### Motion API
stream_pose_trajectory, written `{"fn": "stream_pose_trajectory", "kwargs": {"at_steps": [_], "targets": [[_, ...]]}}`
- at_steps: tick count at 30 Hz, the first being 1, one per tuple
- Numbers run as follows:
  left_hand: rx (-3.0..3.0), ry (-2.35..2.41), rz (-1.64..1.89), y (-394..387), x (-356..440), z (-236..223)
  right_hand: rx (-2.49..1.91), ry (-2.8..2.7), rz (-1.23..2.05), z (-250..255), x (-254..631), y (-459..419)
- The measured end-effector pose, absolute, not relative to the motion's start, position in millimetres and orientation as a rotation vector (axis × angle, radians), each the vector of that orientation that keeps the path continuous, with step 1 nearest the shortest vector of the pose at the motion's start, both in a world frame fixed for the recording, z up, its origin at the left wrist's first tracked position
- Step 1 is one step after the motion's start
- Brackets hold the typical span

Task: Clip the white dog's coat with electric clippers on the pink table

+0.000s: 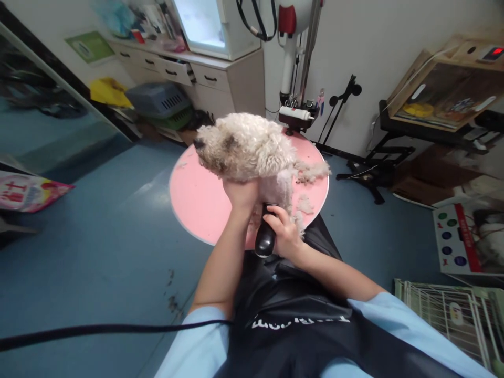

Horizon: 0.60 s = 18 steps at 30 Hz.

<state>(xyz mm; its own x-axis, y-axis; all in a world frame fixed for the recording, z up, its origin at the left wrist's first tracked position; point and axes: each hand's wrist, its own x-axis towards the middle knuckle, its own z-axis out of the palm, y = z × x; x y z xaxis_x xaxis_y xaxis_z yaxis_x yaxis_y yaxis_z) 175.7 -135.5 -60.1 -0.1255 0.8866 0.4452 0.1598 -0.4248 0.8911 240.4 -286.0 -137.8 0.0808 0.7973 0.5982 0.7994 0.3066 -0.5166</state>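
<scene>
A dog (252, 144) with curly cream fur on its head is on a round pink grooming table (197, 197), its nose pointing left. Fur on its neck and chest is cropped short. My left hand (241, 193) holds the dog's head from below, under the jaw; its fingers are hidden behind the fur. In my right hand (287, 233) is a black hair clipper (265, 239), its top end against the dog's chest just below the neck. Clumps of cut fur (313, 171) lie on the table's right side.
At the table's back edge, a tool holder (297, 123) carries a white tube (296, 113) and scissors, beside a metal post. Behind stand a drawer cabinet (246, 79) and a pet carrier (157, 100). A wire cage (441, 310) is at lower right. A black cord (118, 329) crosses at lower left.
</scene>
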Motion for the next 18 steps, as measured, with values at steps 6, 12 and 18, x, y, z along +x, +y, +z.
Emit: {"fn": "stream_pose_trajectory", "kwargs": {"at_steps": [6, 12, 18], "targets": [[1.613, 1.195, 1.607, -134, 175, -63, -1.540, -1.738, -0.098, -161, 244, -294], [1.625, 1.202, 1.637, -135, 174, -58, -1.469, -1.766, -0.138, -151, 253, -297], [1.601, 1.236, 1.627, -143, 166, -67, -1.346, -1.787, -0.043, -150, 268, -300]]}}
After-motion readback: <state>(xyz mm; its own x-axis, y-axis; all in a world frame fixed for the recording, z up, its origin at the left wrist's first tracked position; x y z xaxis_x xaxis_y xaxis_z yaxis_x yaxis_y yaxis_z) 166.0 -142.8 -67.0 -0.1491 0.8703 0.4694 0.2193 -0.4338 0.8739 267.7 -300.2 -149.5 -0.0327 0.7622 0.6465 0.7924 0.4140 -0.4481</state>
